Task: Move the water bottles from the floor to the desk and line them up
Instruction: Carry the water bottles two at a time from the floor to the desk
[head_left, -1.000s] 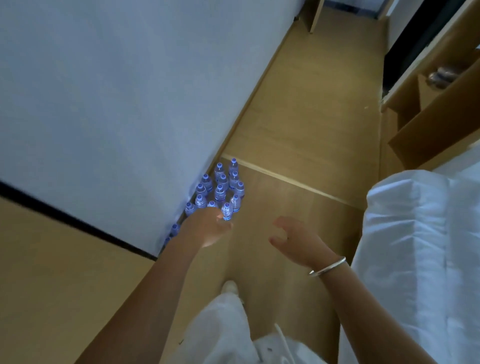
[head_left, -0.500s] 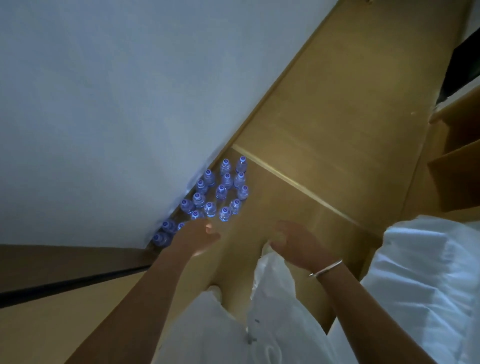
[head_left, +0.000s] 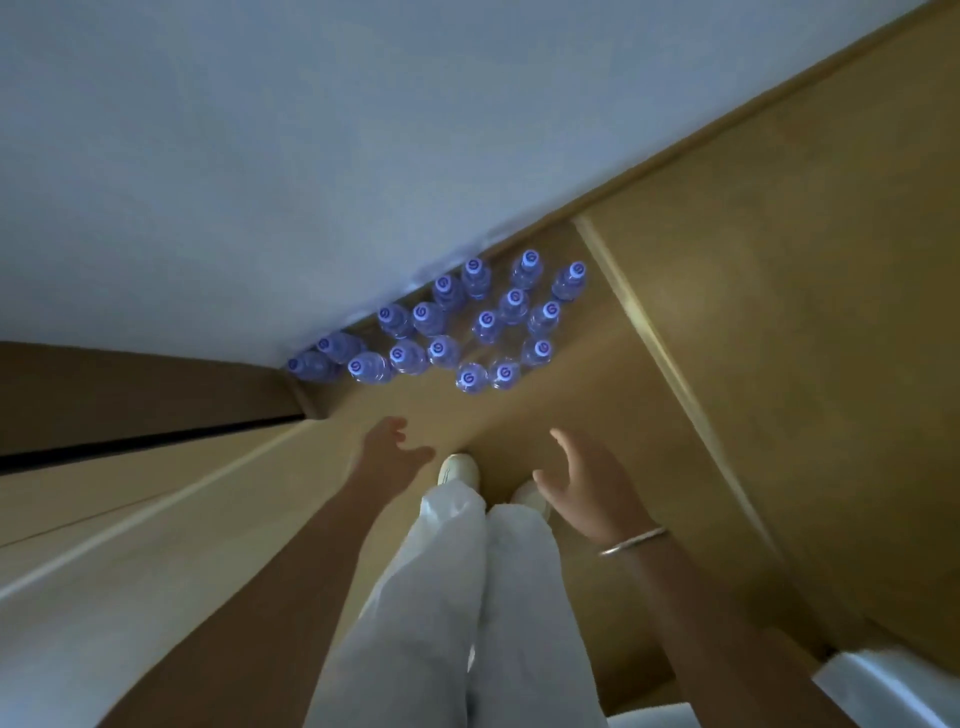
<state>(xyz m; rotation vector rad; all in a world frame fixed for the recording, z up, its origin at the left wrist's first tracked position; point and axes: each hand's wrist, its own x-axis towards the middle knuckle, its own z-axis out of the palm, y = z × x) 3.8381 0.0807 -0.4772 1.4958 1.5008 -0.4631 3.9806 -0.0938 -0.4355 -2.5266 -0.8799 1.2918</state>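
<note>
Hands first: left hand (head_left: 387, 447) and right hand (head_left: 587, 486), both wide and holding nothing. Water bottles (head_left: 441, 327) at twelve o'clock, upright on floor (head_left: 727, 312), against wall (head_left: 311, 156). Reaching step, likely. Next: bend down, grab nearest bottles.

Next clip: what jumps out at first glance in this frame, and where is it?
The cluster of water bottles with pale blue caps stands out first, upright on the wooden floor against the foot of the white wall. Below them the left hand and the right hand, which has a silver bangle on its wrist, reach toward the bottles with fingers spread, holding nothing. White trouser legs and shoes fill the bottom centre.
</note>
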